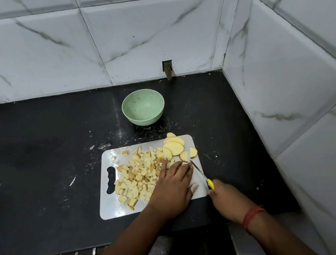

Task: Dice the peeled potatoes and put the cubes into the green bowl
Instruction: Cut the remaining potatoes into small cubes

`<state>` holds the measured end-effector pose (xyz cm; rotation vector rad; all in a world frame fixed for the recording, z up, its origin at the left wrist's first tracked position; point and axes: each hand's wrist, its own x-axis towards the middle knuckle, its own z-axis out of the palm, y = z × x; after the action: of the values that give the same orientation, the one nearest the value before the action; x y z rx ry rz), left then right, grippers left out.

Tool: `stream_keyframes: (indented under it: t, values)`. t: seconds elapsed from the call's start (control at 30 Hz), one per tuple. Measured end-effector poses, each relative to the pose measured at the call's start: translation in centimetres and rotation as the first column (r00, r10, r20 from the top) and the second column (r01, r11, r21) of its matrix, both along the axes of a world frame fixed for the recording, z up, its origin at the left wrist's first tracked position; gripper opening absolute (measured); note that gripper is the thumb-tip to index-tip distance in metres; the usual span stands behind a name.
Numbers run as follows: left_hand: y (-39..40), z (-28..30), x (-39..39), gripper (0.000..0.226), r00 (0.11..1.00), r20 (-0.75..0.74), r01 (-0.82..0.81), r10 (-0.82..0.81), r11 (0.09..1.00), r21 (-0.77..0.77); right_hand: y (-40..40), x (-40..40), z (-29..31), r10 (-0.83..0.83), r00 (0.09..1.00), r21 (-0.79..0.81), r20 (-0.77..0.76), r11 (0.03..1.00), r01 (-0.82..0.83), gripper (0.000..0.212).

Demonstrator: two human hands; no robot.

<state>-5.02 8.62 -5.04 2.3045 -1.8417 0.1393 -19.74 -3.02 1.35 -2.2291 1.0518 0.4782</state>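
- The board [114, 209] lies on the black counter [38, 168], near the right wall.
- A heap of potato cubes [136, 180] covers the board's middle and left part.
- Uncut slices [174, 147] lie fanned at the board's far right corner, one poking past the far edge.
- The left hand [172, 189] lies palm down on the board, fingers stretched and gripping nothing; its forefinger tip touches the cubes beside the slices, and the other fingertips press on a slice that is mostly hidden under them.
- The right hand [224, 195] grasps the yellow handle of the knife [201, 174]; the blade points away, its tip just right of the left fingertips.
- The green bowl [143, 107] stands beyond the board, apart from it, with no cubes inside.
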Motion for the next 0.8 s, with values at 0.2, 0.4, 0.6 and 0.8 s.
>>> stream_keyframes:
  t: [0.2,0.4,0.6,0.8]
  values:
    - [0.0,0.1,0.0,0.057,1.000,-0.020,-0.003,0.003,1.000,-0.001,0.1,0.3,0.3,0.006,1.000,-0.029,0.015,1.000,-0.005,0.012]
    - [0.3,-0.1,0.0,0.058,1.000,-0.017,-0.003,0.003,1.000,0.013,0.8,0.3,0.2,0.036,0.999,-0.047,0.031,0.998,-0.035,0.014]
    - [0.2,0.0,0.1,0.058,1.000,-0.030,0.001,0.000,1.000,0.031,1.2,0.7,0.0,0.012,1.000,-0.031,0.003,0.999,-0.012,0.018]
    - [0.2,-0.2,0.2,0.056,1.000,0.012,0.017,-0.017,1.000,0.015,1.6,1.2,-0.2,0.001,0.998,-0.004,-0.060,1.000,-0.002,0.018]
